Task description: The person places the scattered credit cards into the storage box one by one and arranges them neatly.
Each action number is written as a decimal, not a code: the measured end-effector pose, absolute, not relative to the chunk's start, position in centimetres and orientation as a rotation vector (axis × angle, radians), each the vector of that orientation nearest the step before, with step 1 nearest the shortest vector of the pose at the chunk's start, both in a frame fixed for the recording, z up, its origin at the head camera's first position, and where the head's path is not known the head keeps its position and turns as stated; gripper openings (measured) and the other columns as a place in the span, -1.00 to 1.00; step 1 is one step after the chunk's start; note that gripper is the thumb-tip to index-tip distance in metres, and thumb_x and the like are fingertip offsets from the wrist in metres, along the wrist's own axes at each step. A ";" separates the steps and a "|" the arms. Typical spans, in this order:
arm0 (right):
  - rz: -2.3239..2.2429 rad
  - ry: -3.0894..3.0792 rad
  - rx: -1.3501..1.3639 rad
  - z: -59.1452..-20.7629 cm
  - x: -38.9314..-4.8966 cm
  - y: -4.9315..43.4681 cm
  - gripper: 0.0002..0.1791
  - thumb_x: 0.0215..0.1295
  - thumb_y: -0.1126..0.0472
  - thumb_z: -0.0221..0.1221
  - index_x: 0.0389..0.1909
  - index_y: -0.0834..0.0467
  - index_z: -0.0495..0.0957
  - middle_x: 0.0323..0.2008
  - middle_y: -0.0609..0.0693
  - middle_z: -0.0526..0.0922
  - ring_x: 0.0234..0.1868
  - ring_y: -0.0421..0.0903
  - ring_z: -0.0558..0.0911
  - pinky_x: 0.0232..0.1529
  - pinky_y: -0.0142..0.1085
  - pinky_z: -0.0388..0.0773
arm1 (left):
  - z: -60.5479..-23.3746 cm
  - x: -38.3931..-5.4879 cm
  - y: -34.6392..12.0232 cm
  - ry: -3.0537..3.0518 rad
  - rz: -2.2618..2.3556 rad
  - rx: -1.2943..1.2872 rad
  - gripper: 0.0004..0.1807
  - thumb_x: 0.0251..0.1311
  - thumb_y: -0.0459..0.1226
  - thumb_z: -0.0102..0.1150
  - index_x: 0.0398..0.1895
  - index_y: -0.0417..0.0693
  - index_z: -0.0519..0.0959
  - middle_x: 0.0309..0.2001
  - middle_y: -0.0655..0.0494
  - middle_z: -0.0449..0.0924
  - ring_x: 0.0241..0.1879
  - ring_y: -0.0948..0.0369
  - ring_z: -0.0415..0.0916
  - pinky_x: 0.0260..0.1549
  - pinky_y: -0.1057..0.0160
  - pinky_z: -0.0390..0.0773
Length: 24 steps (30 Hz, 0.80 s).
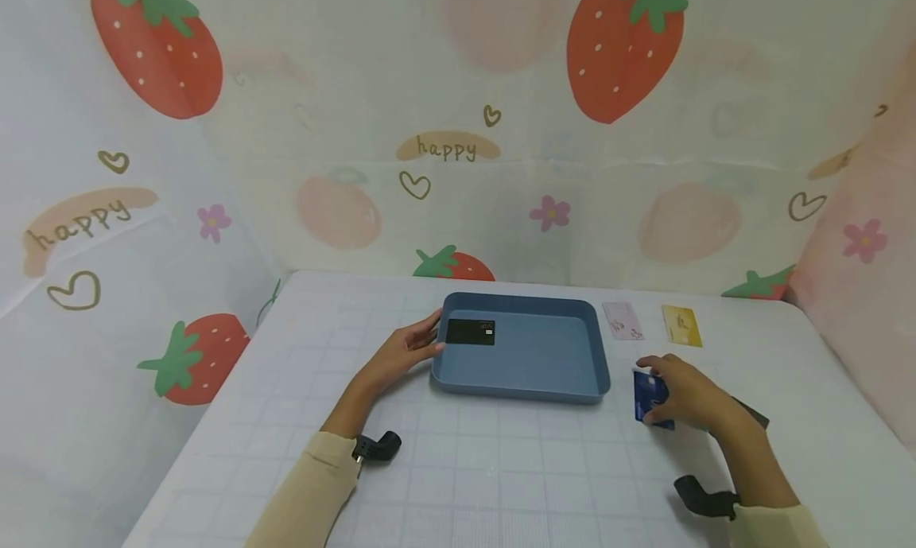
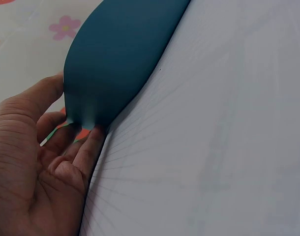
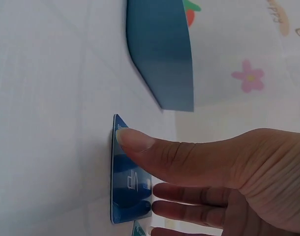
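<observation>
A blue-grey rectangular tray (image 1: 533,365) stands on the table with a black card (image 1: 470,332) lying in its left end. My left hand (image 1: 405,351) holds the tray's left end, thumb at the rim; in the left wrist view the fingers (image 2: 88,152) bear on the outer wall low down. Right of the tray, my right hand (image 1: 683,393) pinches a blue card (image 1: 646,395) between thumb and fingers across opposite edges. White "VIP" lettering shows on this card (image 3: 130,182) in the right wrist view, and it is close over the tabletop.
A pink card (image 1: 623,321) and a yellow card (image 1: 682,326) lie behind the right hand. A dark card (image 1: 751,411) sticks out from under the right forearm. The white table (image 1: 465,468) meets a strawberry-patterned cloth (image 1: 529,158) at the back.
</observation>
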State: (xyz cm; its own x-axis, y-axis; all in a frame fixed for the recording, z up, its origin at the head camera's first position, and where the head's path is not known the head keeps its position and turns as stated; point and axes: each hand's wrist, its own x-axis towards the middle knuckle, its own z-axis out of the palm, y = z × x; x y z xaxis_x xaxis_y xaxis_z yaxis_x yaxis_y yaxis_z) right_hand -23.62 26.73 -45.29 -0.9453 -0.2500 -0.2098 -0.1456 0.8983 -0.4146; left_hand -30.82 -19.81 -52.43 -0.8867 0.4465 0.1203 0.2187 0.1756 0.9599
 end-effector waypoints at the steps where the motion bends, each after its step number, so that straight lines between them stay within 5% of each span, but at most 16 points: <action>1: -0.571 2.811 -0.304 -45.3 -23.6 26.7 -0.05 -0.14 0.17 0.63 0.31 0.32 0.42 0.13 0.42 0.51 0.10 0.32 0.51 0.15 0.36 0.43 | -52.4 -30.8 -19.8 2.255 1.789 0.650 -0.23 0.43 -0.24 0.22 0.60 -0.07 0.12 0.58 0.03 0.09 0.51 0.05 0.15 0.39 0.08 0.25; 24: -0.509 2.839 -0.335 -45.6 -23.4 27.0 -0.10 -0.22 0.19 0.66 0.22 0.30 0.48 0.06 0.33 0.52 0.04 0.27 0.51 0.12 0.35 0.46 | -52.3 -30.6 -19.8 2.253 1.793 0.643 -0.22 0.42 -0.25 0.23 0.61 -0.08 0.11 0.58 0.05 0.08 0.50 0.08 0.17 0.38 0.11 0.27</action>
State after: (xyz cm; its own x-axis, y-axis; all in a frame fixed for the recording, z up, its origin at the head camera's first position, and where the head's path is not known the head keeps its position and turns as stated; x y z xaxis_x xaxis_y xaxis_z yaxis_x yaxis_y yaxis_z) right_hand -23.44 27.01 -45.63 -0.9454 -0.2641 -0.1909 -0.1814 0.9132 -0.3650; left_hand -30.61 -19.76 -52.27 -0.8878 0.4452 0.1172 0.2140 0.1737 0.9613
